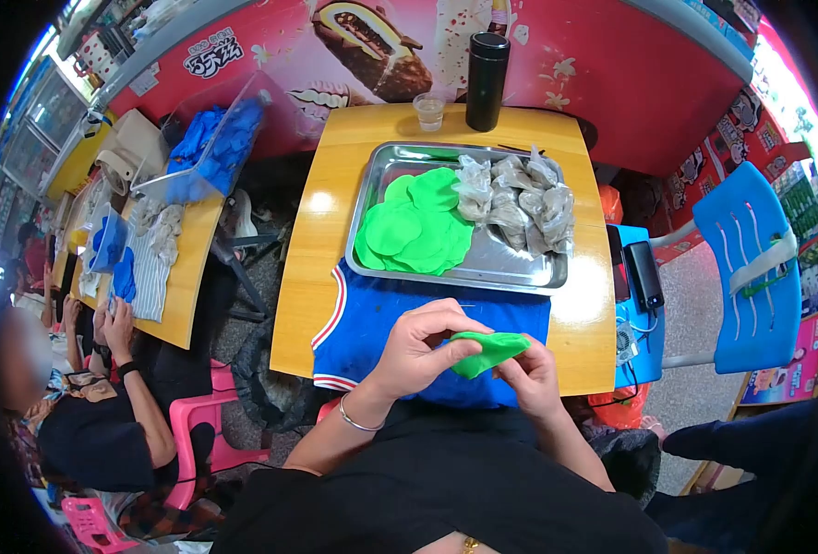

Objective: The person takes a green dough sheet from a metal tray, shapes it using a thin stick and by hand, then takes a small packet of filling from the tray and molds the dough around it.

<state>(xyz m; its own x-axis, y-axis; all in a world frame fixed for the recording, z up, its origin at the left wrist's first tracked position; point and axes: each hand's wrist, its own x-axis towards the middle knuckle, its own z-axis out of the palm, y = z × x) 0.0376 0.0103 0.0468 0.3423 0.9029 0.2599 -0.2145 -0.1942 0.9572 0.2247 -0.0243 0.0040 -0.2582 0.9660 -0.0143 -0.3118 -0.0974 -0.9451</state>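
Note:
My left hand (427, 343), with a silver bangle at the wrist, pinches the upper left edge of a folded green fabric piece (490, 352). The fingers of my right hand (531, 374) close on the same piece from the right. Both hands are above a blue cloth (372, 314) with red and white trim, at the near side of the wooden table. Beyond it lies a metal tray (483, 275). A pile of round green fabric pieces (414, 231) fills its left part, and several clear bags with greyish contents (520, 205) lie on the right.
A black bottle (487, 83) and a plastic cup (429, 111) stand behind the tray. At left, another person (104, 415) sits by a table (187, 277) with blue pieces in a clear box (215, 148). A blue chair (751, 268) is at right.

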